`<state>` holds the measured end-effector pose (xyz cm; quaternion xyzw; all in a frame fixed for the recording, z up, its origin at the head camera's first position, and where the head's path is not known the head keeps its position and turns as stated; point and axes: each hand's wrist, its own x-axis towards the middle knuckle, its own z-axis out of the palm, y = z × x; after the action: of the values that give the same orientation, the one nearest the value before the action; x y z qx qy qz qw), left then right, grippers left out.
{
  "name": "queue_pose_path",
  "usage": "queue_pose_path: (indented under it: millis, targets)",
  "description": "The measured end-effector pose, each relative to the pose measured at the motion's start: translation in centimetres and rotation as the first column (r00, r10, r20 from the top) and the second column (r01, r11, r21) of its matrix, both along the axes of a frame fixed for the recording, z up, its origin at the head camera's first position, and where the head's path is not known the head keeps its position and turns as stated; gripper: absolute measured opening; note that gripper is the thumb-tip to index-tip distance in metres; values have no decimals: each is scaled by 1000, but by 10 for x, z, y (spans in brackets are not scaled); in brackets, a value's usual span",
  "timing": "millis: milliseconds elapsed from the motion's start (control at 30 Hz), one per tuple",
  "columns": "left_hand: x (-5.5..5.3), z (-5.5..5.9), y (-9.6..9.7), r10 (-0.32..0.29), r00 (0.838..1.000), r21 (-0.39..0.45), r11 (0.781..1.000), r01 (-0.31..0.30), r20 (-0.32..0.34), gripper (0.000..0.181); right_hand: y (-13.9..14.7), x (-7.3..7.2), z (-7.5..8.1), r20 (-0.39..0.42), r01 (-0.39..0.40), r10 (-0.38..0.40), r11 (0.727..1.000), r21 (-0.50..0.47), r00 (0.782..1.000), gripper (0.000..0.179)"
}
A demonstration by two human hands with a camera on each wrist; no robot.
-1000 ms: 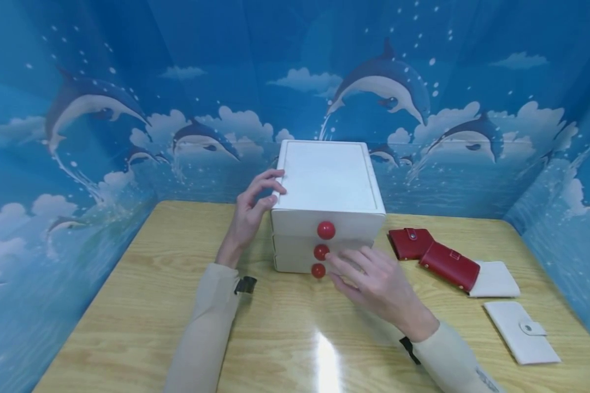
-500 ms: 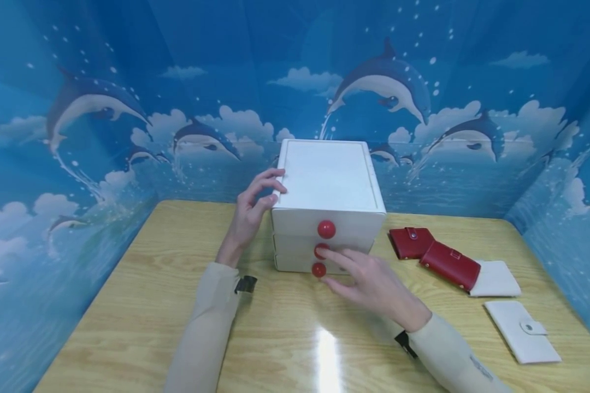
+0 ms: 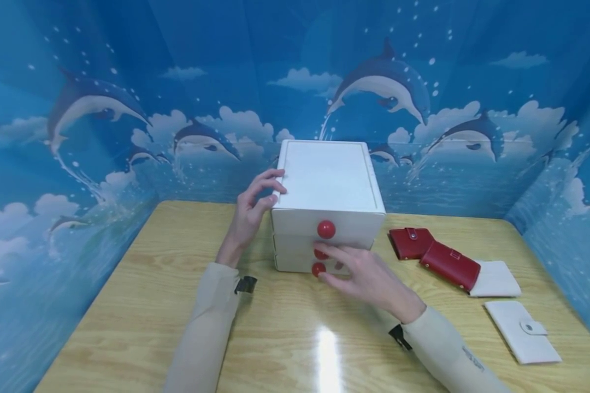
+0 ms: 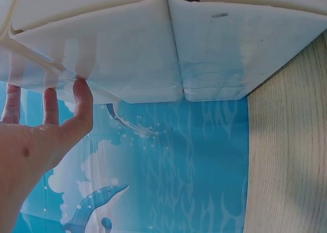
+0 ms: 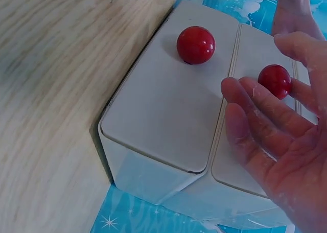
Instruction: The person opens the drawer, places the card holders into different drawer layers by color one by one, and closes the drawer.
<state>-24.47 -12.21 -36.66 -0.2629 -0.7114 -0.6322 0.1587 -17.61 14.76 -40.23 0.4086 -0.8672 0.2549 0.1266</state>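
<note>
A white three-drawer box stands on the table, with a round red knob on each drawer. My left hand rests with spread fingers on the left edge of its top. In the left wrist view those fingertips press on the white side wall. In front, my right hand reaches to the middle knob, its index finger passing over that knob and the thumb by the bottom knob. The other fingers extend loosely along the drawer front. Above them, the top knob is untouched.
Right of the box lie a small red wallet, a longer red wallet overlapping a white wallet, and another white wallet with a snap strap. A dolphin-print curtain encloses the wooden table.
My right hand has moved slightly left and in to the drawer front, its index finger coming over the middle knob. The left hand and the box have stayed put.
</note>
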Motion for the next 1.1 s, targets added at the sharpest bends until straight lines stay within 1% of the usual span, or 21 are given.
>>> queue_pose_path:
  millis: [233, 367, 467, 533, 633, 700, 767, 900, 1000, 1100]
  targets:
    - [-1, -2, 0, 10, 1000, -7, 1000, -10, 11, 27, -4, 0, -2, -18, -4, 3, 999, -50, 1000, 49]
    - [-1, -2, 0, 7, 1000, -7, 1000, -7, 6, 27, -5, 1, -3, -38, -5, 3, 998, -58, 999, 48]
    - [-1, -1, 0, 10, 1000, -8, 1000, -10, 4, 27, -5, 2, -3, -77, -9, 6, 999, -42, 997, 48]
    - [-1, -1, 0, 11, 1000, -5, 1000, -11, 2, 28, -5, 3, -3, -134, 0, -2, 1000, -11, 991, 49]
    - [-1, -1, 0, 6, 1000, 2, 1000, -6, 0, 28, -6, 4, -2, -253, 28, -18, 999, 34, 967, 49]
    - [-1, -2, 0, 1, 1000, 8, 1000, -1, -2, 28, -7, 5, 0, -332, 50, -27, 997, 60, 943, 47]
    - [-1, -2, 1, 2, 1000, 10, 1000, -2, -4, 28, -8, 6, 1, -390, 59, -26, 996, 73, 920, 46]
    - [-1, -2, 1, 6, 1000, 8, 1000, -6, -5, 29, -10, 7, 1, -468, 63, -9, 993, 100, 884, 43]
    - [-1, -2, 0, 5, 1000, 7, 1000, -5, -3, 28, -11, 7, 0, -502, 54, 12, 992, 116, 865, 43]
    - [-1, -2, 0, 4, 1000, 6, 1000, -4, 0, 29, -12, 7, -1, -521, 52, 22, 991, 126, 853, 44]
